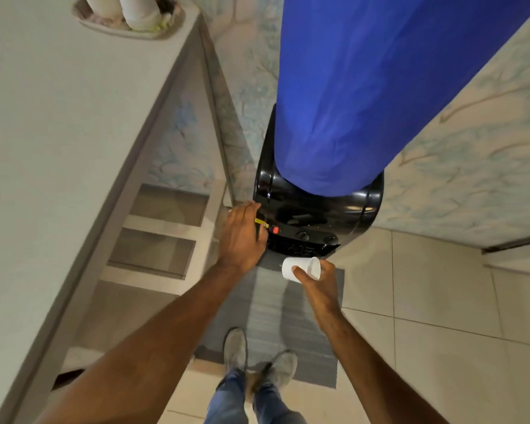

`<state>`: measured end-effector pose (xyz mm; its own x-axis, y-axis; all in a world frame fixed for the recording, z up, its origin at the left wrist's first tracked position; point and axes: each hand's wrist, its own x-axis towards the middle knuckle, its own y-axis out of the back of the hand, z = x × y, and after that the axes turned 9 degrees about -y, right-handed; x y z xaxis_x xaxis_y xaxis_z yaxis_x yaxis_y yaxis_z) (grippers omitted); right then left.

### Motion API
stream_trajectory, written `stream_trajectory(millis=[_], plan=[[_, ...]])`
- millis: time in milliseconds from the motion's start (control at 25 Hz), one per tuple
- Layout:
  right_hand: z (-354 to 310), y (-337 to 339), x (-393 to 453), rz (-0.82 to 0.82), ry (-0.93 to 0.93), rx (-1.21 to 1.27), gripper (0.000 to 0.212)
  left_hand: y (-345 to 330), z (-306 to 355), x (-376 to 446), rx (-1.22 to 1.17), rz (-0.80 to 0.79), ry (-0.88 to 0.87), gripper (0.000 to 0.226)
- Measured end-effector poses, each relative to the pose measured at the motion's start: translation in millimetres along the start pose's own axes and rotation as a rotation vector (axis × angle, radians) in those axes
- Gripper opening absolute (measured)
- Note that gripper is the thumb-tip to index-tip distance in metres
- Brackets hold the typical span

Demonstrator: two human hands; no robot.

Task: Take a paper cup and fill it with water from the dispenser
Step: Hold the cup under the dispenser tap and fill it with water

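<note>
A black water dispenser (318, 209) stands ahead, its big bottle under a blue cover (364, 87). Taps and a red button (275, 230) line its front edge. My right hand (317, 286) grips a white paper cup (300, 267), tilted on its side, just below and in front of the taps. My left hand (242, 237) rests palm-down on the dispenser's left front corner, beside a yellow tag (261, 222); its fingertips are hidden over the edge.
A grey counter (58, 133) with open shelves (159, 228) runs along the left. A grey ribbed mat (276, 325) lies on the tiled floor under my shoes (257, 359). A marbled wall (471, 179) is behind and to the right.
</note>
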<state>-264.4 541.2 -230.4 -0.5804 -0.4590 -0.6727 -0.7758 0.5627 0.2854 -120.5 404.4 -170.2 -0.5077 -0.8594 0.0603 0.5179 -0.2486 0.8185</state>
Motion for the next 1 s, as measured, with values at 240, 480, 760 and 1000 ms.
stream_trajectory(millis=[240,480,760,1000], plan=[[50,-26,61,0.126,-0.045,-0.148,0.073,-33,-33,36,0.041,0.091,-0.095,0.066],[73,-54,140,0.209,0.161,-0.315,0.072,-76,-54,55,-0.095,0.211,-0.151,0.069],[96,-67,206,0.263,0.249,-0.459,0.074,-114,-66,51,-0.237,0.327,-0.142,0.071],[92,-82,232,0.274,0.264,-0.499,0.073,-120,-69,51,-0.265,0.355,-0.17,0.069]])
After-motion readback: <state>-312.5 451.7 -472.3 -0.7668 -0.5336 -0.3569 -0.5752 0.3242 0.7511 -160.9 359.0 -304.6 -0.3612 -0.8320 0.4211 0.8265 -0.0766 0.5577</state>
